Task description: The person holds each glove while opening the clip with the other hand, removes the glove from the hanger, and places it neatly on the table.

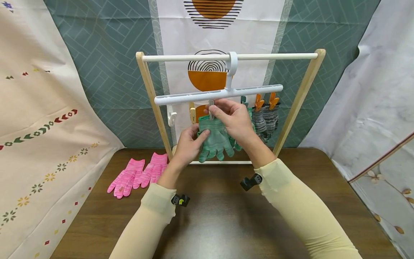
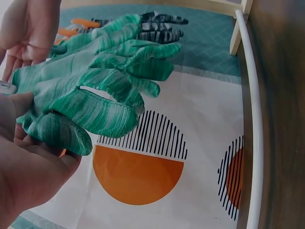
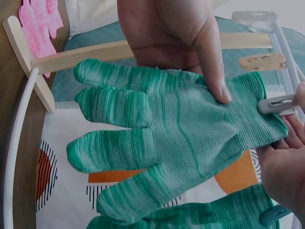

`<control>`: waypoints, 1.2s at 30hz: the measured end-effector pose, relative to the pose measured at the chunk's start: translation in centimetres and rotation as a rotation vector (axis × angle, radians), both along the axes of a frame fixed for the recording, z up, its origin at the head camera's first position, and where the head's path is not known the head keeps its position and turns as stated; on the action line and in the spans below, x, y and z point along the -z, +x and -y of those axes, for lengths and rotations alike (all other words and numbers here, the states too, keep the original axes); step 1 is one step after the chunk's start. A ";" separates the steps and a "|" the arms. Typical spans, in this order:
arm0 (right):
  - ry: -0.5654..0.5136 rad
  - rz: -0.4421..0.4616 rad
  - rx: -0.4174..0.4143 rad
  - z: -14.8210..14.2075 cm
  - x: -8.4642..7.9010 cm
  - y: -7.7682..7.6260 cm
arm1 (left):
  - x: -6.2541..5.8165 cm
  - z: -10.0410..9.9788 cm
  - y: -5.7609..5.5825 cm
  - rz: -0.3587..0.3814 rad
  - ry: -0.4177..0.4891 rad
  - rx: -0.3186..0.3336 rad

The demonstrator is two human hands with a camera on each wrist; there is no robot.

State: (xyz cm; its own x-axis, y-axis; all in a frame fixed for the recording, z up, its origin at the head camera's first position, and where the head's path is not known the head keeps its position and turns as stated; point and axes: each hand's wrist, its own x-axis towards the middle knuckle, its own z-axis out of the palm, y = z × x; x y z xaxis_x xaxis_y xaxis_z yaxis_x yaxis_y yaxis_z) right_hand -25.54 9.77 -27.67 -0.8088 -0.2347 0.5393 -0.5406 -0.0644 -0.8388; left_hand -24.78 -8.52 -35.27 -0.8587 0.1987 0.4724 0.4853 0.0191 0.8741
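A green striped glove [image 1: 216, 138] hangs fingers-down below the white hanger [image 1: 191, 97]. My left hand [image 1: 188, 144] pinches its side near the cuff, thumb across the front. With thumb and fingers, my right hand [image 1: 235, 120] pinches a grey clip [image 3: 277, 104], whose jaws lie over the cuff edge in the right wrist view. Beside this glove hangs a second green glove [image 3: 224, 207], held at its cuff by a teal clip [image 3: 272, 215]. The right hand partly hides that second glove in the head view.
Grey-black gloves [image 1: 266, 120] hang from orange clips [image 1: 273, 100] at the hanger's right. A white clip [image 1: 171, 117] and a beige clip [image 1: 192, 113] hang at its left. The hanger hooks over a wooden rack's white rail [image 1: 275, 56]. Pink gloves [image 1: 127, 178] lie on the brown table [image 1: 213, 223].
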 end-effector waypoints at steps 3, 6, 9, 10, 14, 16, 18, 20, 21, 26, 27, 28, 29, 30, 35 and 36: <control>-0.019 0.000 0.015 0.2 0.1 0.0 | 0.0 -0.1 0.1 -0.001 0.009 -0.009; -0.030 -0.002 0.033 0.4 0.1 0.0 | 0.1 -0.1 0.2 -0.005 0.010 -0.017; -0.031 -0.004 0.059 0.5 0.2 0.0 | 0.2 -0.1 0.3 -0.010 0.011 -0.019; -0.033 -0.003 0.069 0.5 0.2 0.0 | 0.3 -0.1 0.3 -0.011 0.011 -0.017; -0.043 -0.005 0.094 0.6 0.2 0.0 | 0.4 0.0 0.3 -0.014 0.011 -0.011; -0.047 -0.009 0.102 0.6 0.2 0.0 | 0.4 0.0 0.3 -0.008 0.008 -0.010; -0.049 -0.008 0.104 0.7 0.2 -0.1 | 0.4 0.1 0.3 -0.005 0.004 -0.011; -0.053 -0.006 0.105 0.7 0.3 -0.1 | 0.4 0.1 0.4 -0.001 0.002 -0.009; -0.054 -0.006 0.105 0.8 0.2 -0.1 | 0.4 0.1 0.5 0.001 0.001 -0.008; -0.067 0.011 0.103 0.8 0.2 -0.1 | 0.7 0.2 0.5 0.005 -0.003 0.001; -0.068 0.014 0.103 0.8 0.2 -0.1 | 0.7 0.3 0.5 0.006 -0.005 0.002; -0.071 0.019 0.102 0.9 0.2 -0.1 | 0.8 0.3 0.5 0.008 -0.007 0.002; -0.072 0.021 0.101 0.9 0.2 -0.1 | 0.9 0.3 0.5 0.010 -0.009 0.002; -0.070 0.020 0.100 0.9 0.2 -0.1 | 1.0 0.4 0.5 0.012 -0.010 0.001; -0.070 0.013 0.097 0.9 0.2 -0.1 | 1.2 0.5 0.7 0.024 -0.020 -0.008; -0.069 0.010 0.098 0.9 0.2 -0.1 | 1.2 0.5 0.7 0.025 -0.023 -0.011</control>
State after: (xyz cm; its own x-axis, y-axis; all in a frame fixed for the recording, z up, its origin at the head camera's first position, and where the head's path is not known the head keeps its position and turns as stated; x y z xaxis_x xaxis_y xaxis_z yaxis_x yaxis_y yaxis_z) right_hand -25.66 8.89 -27.85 -0.8315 -0.1168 0.5430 -0.5385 -0.0700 -0.8397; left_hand -24.06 -9.02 -36.50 -0.8723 0.1995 0.4464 0.4632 0.0447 0.8851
